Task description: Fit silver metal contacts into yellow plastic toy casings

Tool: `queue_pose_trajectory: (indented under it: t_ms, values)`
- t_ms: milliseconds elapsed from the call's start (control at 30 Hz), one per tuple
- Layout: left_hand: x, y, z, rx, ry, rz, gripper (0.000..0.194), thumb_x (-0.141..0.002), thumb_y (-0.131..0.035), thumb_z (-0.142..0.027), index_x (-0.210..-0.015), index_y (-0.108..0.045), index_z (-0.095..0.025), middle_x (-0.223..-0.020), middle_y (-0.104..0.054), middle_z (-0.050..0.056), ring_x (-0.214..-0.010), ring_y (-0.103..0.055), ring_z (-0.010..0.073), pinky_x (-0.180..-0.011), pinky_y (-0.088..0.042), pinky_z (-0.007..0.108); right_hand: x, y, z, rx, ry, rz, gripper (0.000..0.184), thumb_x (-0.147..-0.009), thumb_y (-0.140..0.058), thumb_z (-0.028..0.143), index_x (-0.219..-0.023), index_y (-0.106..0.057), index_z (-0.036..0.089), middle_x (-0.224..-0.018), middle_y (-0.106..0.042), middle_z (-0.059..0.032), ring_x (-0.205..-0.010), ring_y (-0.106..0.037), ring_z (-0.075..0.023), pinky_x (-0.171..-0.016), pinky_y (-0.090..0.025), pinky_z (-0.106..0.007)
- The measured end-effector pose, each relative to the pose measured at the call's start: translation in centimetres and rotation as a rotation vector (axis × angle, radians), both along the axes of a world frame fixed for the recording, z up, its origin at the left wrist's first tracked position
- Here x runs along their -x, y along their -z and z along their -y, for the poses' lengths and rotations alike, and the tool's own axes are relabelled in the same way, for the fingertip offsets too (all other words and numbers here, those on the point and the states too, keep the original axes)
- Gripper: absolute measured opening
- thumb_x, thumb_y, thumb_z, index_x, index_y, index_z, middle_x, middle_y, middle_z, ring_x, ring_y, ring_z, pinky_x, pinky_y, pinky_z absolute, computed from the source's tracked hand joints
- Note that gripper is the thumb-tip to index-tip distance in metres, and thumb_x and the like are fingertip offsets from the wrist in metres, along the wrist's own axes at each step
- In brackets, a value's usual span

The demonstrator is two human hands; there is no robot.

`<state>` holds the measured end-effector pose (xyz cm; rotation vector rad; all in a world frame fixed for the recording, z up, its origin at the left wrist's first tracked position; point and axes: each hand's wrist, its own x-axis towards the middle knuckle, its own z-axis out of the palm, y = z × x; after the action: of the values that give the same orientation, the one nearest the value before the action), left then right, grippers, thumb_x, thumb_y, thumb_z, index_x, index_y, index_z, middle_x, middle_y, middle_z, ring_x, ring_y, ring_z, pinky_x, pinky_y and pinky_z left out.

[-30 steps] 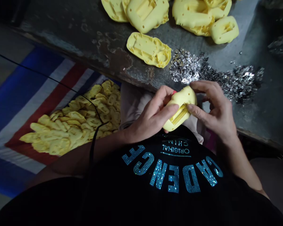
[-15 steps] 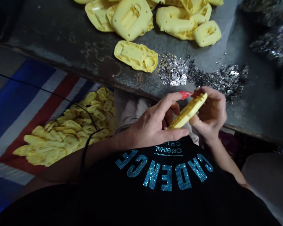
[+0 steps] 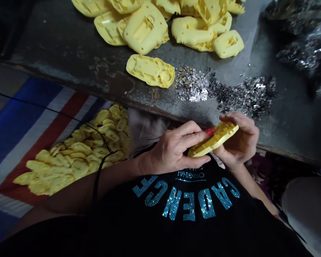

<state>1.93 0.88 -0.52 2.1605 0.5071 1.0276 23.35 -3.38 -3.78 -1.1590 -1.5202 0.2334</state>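
Left grip and right grip pinch the shell between them; likely light, stiff, best held by its rim.

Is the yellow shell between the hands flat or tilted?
Tilted: the yellow shell shows its narrow side edge, its right end higher in the head view.

Place: workshop
Worktop: dark, scuffed, stained
Yellow shells: many moulded castings, piled on the worktop
Small metal pieces: loose heaps on the worktop
Striped sheet: below the worktop, bearing a mass of flat yellow parts
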Motion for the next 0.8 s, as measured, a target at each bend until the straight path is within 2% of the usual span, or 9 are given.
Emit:
queue_pose_trajectory:
  t_ms: [167, 300, 367, 433, 567, 600, 667, 733, 800]
  values:
    - [0.2, 0.2, -0.2, -0.067, -0.077, 0.022, 0.03, -0.094, -0.085, -0.033, -0.117, -0.074, -0.017, -0.099, -0.073, 0.005, -0.081, -0.075, 0.014, -0.071, -0.063, 0.021, 0.3, -0.2, 0.1, 0.065, 0.013, -0.007, 0.055, -0.091, -0.071, 0.056, -0.144, -0.057, 0.049, -0.123, -0.067, -0.0087, -0.11, -0.069, -0.0377, -0.089, -0.068, -0.063]
    - [0.5, 0.0, -0.4, -0.087, -0.121, 0.044, 0.035, -0.096, -0.086, -0.042, -0.111, -0.067, -0.018, -0.099, -0.074, 0.006, -0.086, -0.077, 0.0151, -0.07, -0.062, 0.021, 0.4, 0.5, -0.9, -0.062, -0.057, -0.091, 0.057, -0.091, -0.077, 0.05, -0.144, -0.06, 0.037, -0.123, -0.065, -0.0082, -0.107, -0.071, -0.0306, -0.088, -0.069, -0.054]
    - [0.7, -0.3, -0.5, -0.18, -0.122, 0.022, 0.035, -0.097, -0.085, -0.044, -0.105, -0.062, -0.019, -0.101, -0.076, 0.007, -0.09, -0.078, 0.0154, -0.073, -0.063, 0.022, 0.4, 1.0, -1.5, -0.183, -0.1, -0.119, 0.062, -0.09, -0.082, 0.052, -0.145, -0.06, 0.032, -0.121, -0.065, -0.007, -0.106, -0.072, -0.0275, -0.088, -0.07, -0.05]
    - [0.8, -0.7, -0.6, -0.335, -0.114, -0.03, 0.031, -0.099, -0.083, -0.039, -0.097, -0.06, -0.019, -0.1, -0.078, 0.006, -0.085, -0.077, 0.0139, -0.071, -0.062, 0.023, 0.4, 1.5, -1.9, -0.259, -0.1, -0.118, 0.062, -0.092, -0.08, 0.06, -0.144, -0.058, 0.034, -0.118, -0.063, -0.0059, -0.105, -0.072, -0.0264, -0.089, -0.069, -0.05]
    - [0.7, -1.1, -0.6, -0.565, -0.09, -0.067, 0.028, -0.098, -0.083, -0.034, -0.089, -0.06, -0.021, -0.095, -0.08, 0.003, -0.071, -0.073, 0.0139, -0.063, -0.061, 0.028, 0.6, 2.0, -1.8, -0.246, -0.016, -0.081, 0.057, -0.098, -0.063, 0.076, -0.14, -0.052, 0.039, -0.114, -0.057, -0.0052, -0.1, -0.07, -0.0274, -0.092, -0.068, -0.058]
    - [0.6, -1.1, -0.7, -0.568, -0.075, -0.062, 0.028, -0.098, -0.083, -0.035, -0.09, -0.06, -0.021, -0.095, -0.08, 0.003, -0.071, -0.073, 0.0142, -0.062, -0.061, 0.028, 0.6, 2.1, -1.7, -0.231, -0.009, -0.081, 0.056, -0.099, -0.061, 0.077, -0.139, -0.051, 0.039, -0.113, -0.056, -0.0053, -0.1, -0.07, -0.0277, -0.092, -0.067, -0.059]
    - [0.4, -0.8, -0.7, -0.473, -0.051, -0.043, 0.03, -0.099, -0.083, -0.041, -0.099, -0.062, -0.02, -0.097, -0.08, 0.005, -0.077, -0.076, 0.0154, -0.066, -0.063, 0.028, 0.5, 2.1, -1.4, -0.22, -0.013, -0.093, 0.056, -0.098, -0.063, 0.076, -0.138, -0.052, 0.039, -0.113, -0.056, -0.0054, -0.1, -0.07, -0.0282, -0.092, -0.067, -0.059]
    - [0.2, -0.5, -0.7, -0.35, -0.07, -0.036, 0.042, -0.1, -0.081, -0.052, -0.115, -0.063, -0.018, -0.102, -0.079, 0.008, -0.089, -0.079, 0.018, -0.071, -0.065, 0.027, 0.2, 2.1, -1.3, -0.232, -0.034, -0.104, 0.056, -0.098, -0.067, 0.072, -0.14, -0.052, 0.039, -0.115, -0.057, -0.0058, -0.102, -0.071, -0.0286, -0.092, -0.067, -0.059]
    - [0.1, -0.3, -0.6, -0.295, -0.094, -0.056, 0.054, -0.099, -0.079, -0.058, -0.129, -0.063, -0.016, -0.108, -0.078, 0.011, -0.098, -0.08, 0.0207, -0.077, -0.067, 0.028, 0.0, 2.0, -1.2, -0.238, -0.063, -0.097, 0.056, -0.098, -0.069, 0.068, -0.143, -0.05, 0.04, -0.117, -0.056, -0.0062, -0.104, -0.07, -0.0293, -0.093, -0.067, -0.06]
